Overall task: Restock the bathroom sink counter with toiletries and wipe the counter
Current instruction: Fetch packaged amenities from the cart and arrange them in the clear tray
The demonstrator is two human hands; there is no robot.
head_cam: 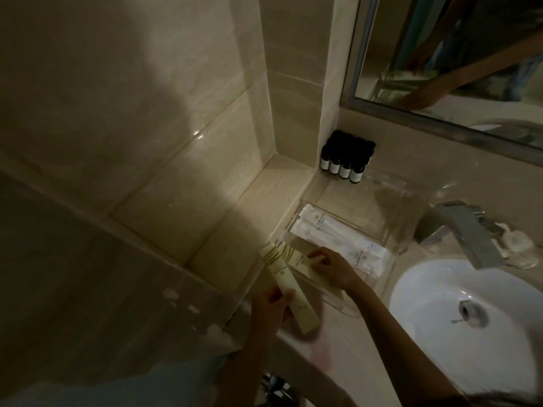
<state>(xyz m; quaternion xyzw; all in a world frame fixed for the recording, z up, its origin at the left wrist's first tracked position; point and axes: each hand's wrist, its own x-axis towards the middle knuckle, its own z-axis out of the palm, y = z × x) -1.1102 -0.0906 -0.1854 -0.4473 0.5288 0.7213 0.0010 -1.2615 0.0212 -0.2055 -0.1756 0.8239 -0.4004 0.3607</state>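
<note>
Restocking is the step in hand; no cloth shows and, as far as I can judge, wiping has not begun. The left hand point(273, 304) grips a long cream box point(286, 277) round its lower half, thumb and fingers point(289, 298) clamped on it, and holds it tilted above the surface point(338, 348) just left of the clear tray point(346, 309). The right hand point(335, 270) reaches into the near end of that tray, its fingers point(316, 255) bent and seemingly pinching the upper end of a second box point(299, 264), which lies slanted at the tray's near left side, beside the white packets point(338, 230) already lying in it. Whether this box rests flat on the tray floor is hard to tell in the dim light. Four small dark bottles point(345, 163) stand in the back corner, and the tap point(470, 230) and basin point(440, 289) lie to the right. The next move probably calls for squaring the second box against the tray wall, releasing it, then laying the left hand's box next to it, parallel, without pushing the packets out of line. Wiping would follow once both hands are free
</note>
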